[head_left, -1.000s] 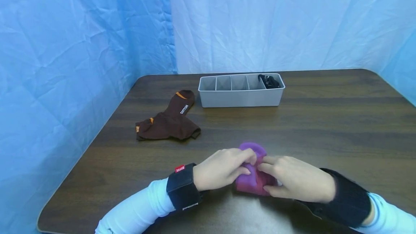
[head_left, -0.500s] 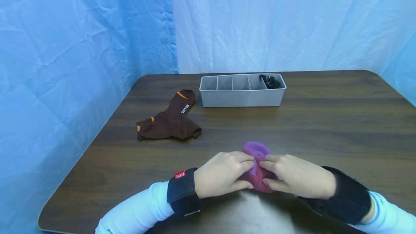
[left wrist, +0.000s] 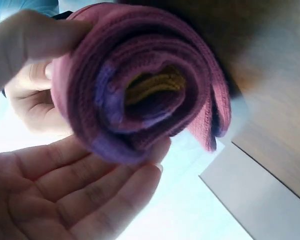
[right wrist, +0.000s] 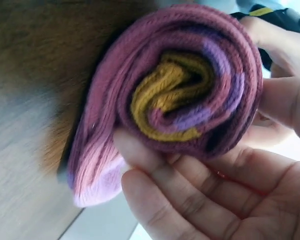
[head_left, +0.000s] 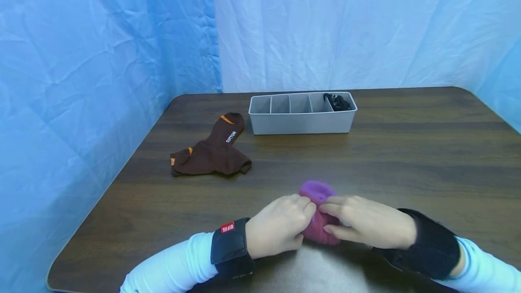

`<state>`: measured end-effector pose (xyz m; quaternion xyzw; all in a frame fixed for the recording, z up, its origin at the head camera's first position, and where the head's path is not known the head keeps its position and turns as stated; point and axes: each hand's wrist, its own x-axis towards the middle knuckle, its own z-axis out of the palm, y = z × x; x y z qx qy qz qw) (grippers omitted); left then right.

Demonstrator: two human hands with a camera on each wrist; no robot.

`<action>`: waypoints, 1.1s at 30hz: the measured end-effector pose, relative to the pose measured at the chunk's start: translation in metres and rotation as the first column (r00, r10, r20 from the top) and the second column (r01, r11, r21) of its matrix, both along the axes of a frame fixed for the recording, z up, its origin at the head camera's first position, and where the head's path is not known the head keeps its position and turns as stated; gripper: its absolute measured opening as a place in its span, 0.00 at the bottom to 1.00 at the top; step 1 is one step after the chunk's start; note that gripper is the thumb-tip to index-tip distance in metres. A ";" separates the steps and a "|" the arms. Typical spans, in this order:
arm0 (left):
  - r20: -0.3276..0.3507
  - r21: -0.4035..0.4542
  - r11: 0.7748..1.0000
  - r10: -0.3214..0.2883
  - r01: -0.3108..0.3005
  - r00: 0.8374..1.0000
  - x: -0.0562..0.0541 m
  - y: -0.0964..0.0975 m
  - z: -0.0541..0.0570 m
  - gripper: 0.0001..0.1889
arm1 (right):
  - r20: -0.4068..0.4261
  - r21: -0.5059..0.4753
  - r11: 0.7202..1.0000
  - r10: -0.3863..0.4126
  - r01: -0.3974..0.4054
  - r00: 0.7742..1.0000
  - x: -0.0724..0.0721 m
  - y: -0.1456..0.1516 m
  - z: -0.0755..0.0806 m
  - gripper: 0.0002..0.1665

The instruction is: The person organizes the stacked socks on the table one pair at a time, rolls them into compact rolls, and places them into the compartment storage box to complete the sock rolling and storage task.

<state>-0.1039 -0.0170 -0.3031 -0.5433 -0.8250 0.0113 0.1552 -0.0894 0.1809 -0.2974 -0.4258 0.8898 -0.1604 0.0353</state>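
Observation:
A pair of pink and purple socks (head_left: 321, 229) lies on the table before me, rolled into a thick coil. My left hand (head_left: 278, 225) grips the roll's left side, its thumb and fingers round it in the left wrist view. From the right, my right hand (head_left: 368, 223) holds the other end with its thumb and fingertips. Mustard-yellow knit shows at the core of the socks (right wrist: 145, 55) in the right wrist view. A loose end (head_left: 317, 189) sticks out on the far side of the coil.
Brown socks (head_left: 213, 150) marked COTTON lie at left on the wooden table (head_left: 427, 162). Behind stands a grey divided box (head_left: 301, 123), with a black item (head_left: 338, 102) in its rightmost compartment. Blue sheeting (head_left: 101, 58) hangs along the left and back.
The socks have been rolled further, and the purple patch between my hands is mostly out of sight. My left hand has shifted slightly down with its fingers curled more. The right stays nearly in place.

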 end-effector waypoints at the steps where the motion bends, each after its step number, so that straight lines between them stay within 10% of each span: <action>1: 0.004 0.012 1.000 -0.002 0.002 1.000 0.000 0.000 0.000 0.14 | 0.006 0.004 1.000 0.005 -0.005 1.000 0.000 0.000 0.000 0.13; 6: 0.150 0.067 0.997 0.020 -0.031 0.989 -0.002 -0.002 -0.001 0.13 | -0.095 -0.012 1.000 -0.007 0.006 0.995 0.005 -0.003 0.003 0.15; 9: 0.331 0.080 0.996 0.020 -0.050 0.944 -0.006 -0.004 0.001 0.12 | -0.238 -0.054 0.999 -0.017 0.005 0.971 0.009 -0.005 0.005 0.14; 12: 0.551 0.065 0.997 0.005 -0.049 0.834 -0.012 -0.005 0.003 0.09 | -0.326 -0.081 0.996 0.006 -0.034 0.945 0.015 -0.007 0.007 0.17; 17: 0.815 0.005 0.999 0.019 -0.041 0.579 -0.025 -0.007 0.002 0.09 | -0.365 -0.020 0.998 0.051 -0.063 0.930 0.023 -0.009 0.007 0.27; 20: 0.862 -0.029 0.999 0.045 -0.038 0.505 -0.031 -0.008 0.001 0.12 | -0.344 0.010 0.999 0.051 -0.051 0.938 0.024 -0.010 0.007 0.29; 27: 0.836 -0.081 0.996 0.087 -0.035 0.541 -0.038 -0.009 0.001 0.13 | -0.323 0.000 0.997 0.072 -0.076 0.944 0.019 -0.009 0.004 0.25; 33: 0.897 -0.048 0.997 0.071 -0.064 0.435 -0.041 -0.012 0.002 0.18 | -0.150 0.005 0.999 0.050 -0.050 0.987 0.012 -0.008 0.004 0.22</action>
